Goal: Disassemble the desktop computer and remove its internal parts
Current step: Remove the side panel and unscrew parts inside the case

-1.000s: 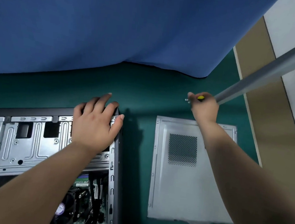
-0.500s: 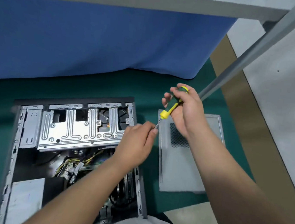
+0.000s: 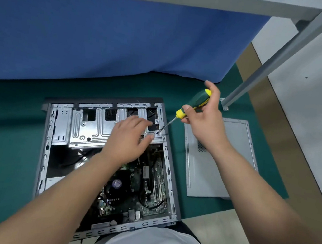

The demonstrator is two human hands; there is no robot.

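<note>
An open desktop computer case (image 3: 44,148) lies on its side on the green mat. Its silver drive cage (image 3: 87,127) fills the far half, and the motherboard (image 3: 138,191) with cables shows in the near half. My left hand (image 3: 130,138) rests flat on the drive cage's right part, fingers apart. My right hand (image 3: 203,116) grips a green and yellow screwdriver (image 3: 194,103). The screwdriver's tip touches the cage's near right corner, by the case's right wall.
The removed grey side panel (image 3: 229,169) lies flat on the green mat (image 3: 9,144) to the right of the case. A blue cloth (image 3: 105,35) hangs behind. A slanted grey metal leg (image 3: 266,67) meets the mat at the far right. Pale floor lies nearest me.
My right hand brought the screwdriver from the far mat down to the cage's corner. My left hand left the case's corner and the screwdriver shaft, and settled on the drive cage. The view pulled back.
</note>
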